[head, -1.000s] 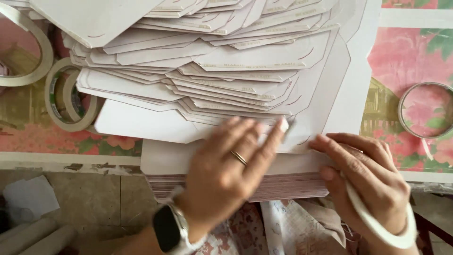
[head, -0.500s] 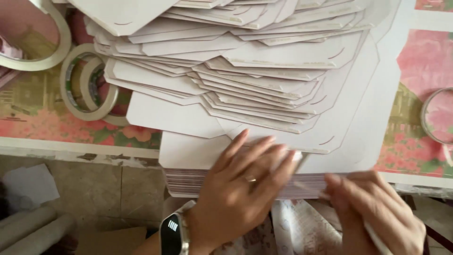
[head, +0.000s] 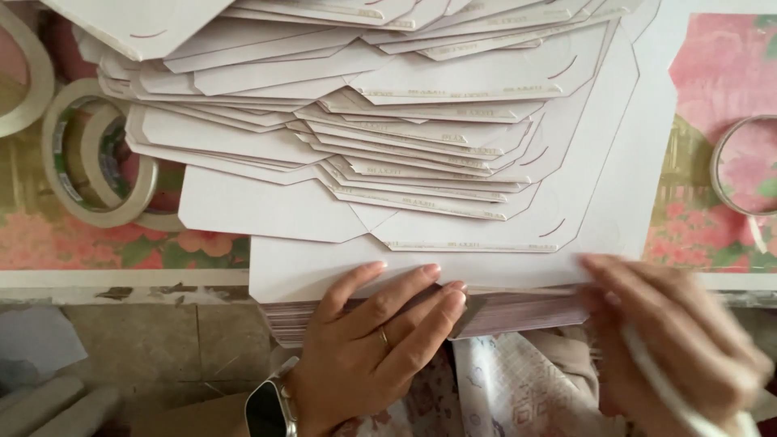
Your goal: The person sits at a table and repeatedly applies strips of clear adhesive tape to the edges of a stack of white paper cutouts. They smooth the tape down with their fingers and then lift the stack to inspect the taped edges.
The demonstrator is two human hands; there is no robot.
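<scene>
1. The left hand (head: 364,352) lay palm down at the near edge of the table (head: 121,277), fingers (head: 421,311) spread loosely and nearly straight, with a ring on 1 finger and a dark watch (head: 269,409) at the wrist.
2. Its fingertips rested on the front edge of the thick stack of white card sheets (head: 518,314), which overhung the table edge. The thumb lay on the top sheet and the other fingers pressed against the stack's side. It gripped nothing, only pressed.
3. The right hand (head: 676,340) was blurred. Its fingers curled against the stack's right end, touching it. Whether it clasped any sheets could not be told. A pale bangle (head: 672,396) sat at that wrist.
4. Fanned white die-cut card blanks (head: 421,137) lay over the stack, spreading away from both hands.
5. Tape rolls (head: 93,162) lay on the floral tablecloth (head: 720,235) to the left, well apart from the hands. Another ring (head: 740,166) lay to the right.
</scene>
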